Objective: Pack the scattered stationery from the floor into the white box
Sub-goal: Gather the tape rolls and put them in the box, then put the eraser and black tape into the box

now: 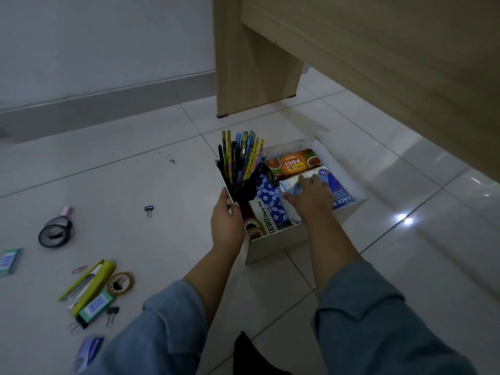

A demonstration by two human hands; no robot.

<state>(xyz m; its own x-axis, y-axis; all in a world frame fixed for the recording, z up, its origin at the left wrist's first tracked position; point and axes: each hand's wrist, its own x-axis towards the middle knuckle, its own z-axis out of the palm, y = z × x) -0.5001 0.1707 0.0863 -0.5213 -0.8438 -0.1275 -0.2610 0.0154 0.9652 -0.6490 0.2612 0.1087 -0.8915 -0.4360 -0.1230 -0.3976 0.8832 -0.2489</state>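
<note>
My left hand [226, 221] grips the left wall of the open white cardboard box [278, 244], which sits on the pale tiled floor [162, 185] beside a wooden furniture leg [243, 77]. My thumb is hooked over the rim next to a black cup of coloured pencils [240, 169]. My right hand [311, 200] rests inside the box with fingers spread loosely on a blue-and-white soft packet [290, 185]. Well to the left on the floor lie two black tape rolls [55, 231], a yellow-green stapler [94, 282], a brown tape roll [121, 283] and a small binder clip [148, 211].
</note>
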